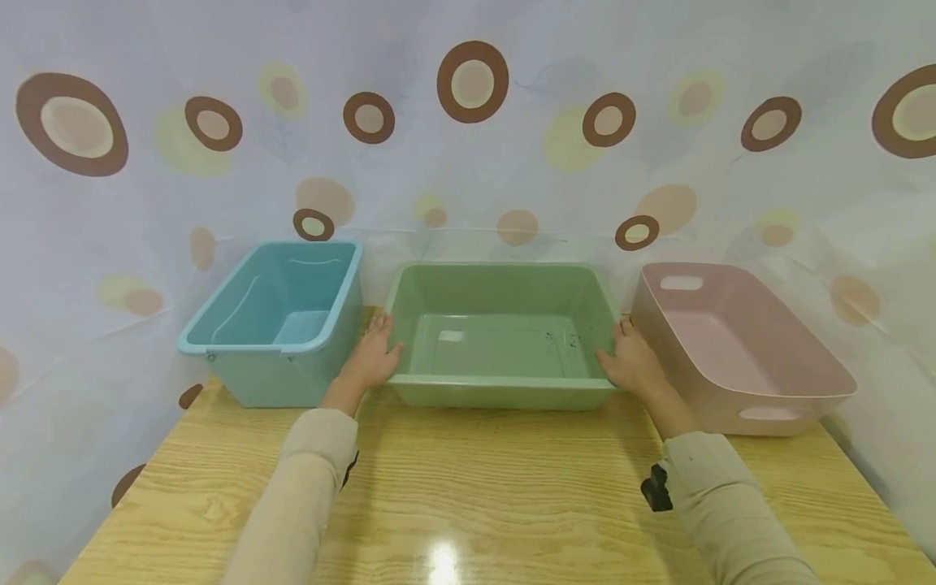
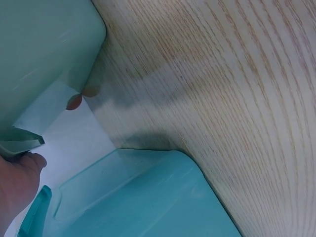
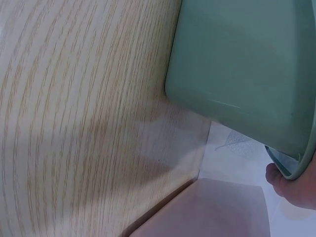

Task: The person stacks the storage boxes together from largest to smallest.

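In the middle of the head view a green plastic bin (image 1: 504, 393) stands on the table against the patterned backdrop. My left hand (image 1: 374, 354) grips its left rim, thumb toward the inside; the left wrist view shows fingertips (image 2: 35, 160) tucked under the lip. At the opposite end my right hand (image 1: 630, 357) holds the right rim, and the right wrist view shows a fingertip (image 3: 273, 174) beneath that edge. Only a few dark specks mark the bin's floor. To the left of my left hand is a blue bin (image 1: 292, 378); a pink bin (image 1: 731, 410) stands right of my right hand.
The wooden table (image 1: 504, 487) runs beneath all three bins toward me. A white backdrop (image 1: 468, 179) with brown and yellow circles hangs close behind them. Narrow gaps separate the green bin from its two neighbours, and my hands are in those gaps.
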`<state>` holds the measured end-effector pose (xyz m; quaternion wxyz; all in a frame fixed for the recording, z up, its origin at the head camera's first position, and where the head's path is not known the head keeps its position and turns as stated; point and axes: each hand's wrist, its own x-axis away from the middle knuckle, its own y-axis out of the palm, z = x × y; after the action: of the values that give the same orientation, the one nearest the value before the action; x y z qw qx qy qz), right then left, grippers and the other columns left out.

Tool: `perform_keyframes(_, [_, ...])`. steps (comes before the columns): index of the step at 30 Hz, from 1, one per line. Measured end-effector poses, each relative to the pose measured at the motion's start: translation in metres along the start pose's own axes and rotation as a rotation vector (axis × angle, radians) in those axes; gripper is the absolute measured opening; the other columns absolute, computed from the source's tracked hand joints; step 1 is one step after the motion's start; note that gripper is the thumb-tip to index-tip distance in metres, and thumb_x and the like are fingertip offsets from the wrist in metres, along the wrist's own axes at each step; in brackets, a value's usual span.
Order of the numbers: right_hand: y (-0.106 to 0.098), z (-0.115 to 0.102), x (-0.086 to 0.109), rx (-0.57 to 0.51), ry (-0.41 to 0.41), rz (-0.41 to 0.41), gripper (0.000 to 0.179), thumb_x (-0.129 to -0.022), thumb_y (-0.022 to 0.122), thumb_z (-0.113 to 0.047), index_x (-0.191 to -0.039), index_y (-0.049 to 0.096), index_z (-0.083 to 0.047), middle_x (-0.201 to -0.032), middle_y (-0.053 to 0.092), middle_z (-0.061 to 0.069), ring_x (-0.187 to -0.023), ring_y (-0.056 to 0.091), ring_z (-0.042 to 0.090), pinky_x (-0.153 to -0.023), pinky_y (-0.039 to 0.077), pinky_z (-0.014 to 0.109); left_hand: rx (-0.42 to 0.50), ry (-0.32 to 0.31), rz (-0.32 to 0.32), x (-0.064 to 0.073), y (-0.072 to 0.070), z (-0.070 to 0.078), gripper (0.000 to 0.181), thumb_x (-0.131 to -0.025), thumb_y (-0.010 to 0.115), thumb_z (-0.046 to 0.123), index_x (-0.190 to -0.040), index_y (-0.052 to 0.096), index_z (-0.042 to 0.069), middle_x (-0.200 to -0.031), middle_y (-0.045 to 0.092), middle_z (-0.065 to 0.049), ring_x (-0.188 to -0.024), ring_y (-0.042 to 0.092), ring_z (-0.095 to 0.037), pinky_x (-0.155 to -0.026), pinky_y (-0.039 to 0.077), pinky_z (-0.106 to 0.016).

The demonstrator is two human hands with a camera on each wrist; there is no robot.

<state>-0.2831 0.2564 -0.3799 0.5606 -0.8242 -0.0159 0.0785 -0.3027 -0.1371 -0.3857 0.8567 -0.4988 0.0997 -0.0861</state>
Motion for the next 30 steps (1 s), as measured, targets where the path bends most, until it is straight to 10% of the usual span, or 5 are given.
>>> perform_keyframes(30, [-0.001, -0.003, 0.008, -0.023, 0.015, 0.003, 0.062, -0.088, 0.043, -0.016, -0.133, 0.021, 0.022, -0.141, 0.015, 0.038, -0.129, 0.021, 0.053, -0.106, 0.024, 0.057, 0.065, 0.041, 0.052, 0.010, 0.001, -0.002, 0.054, -0.086, 0.030, 0.002, -0.136, 0.022, -0.016, -0.147, 0.014, -0.028, -0.138, 0.011, -0.040, -0.114, 0.012, -0.045])
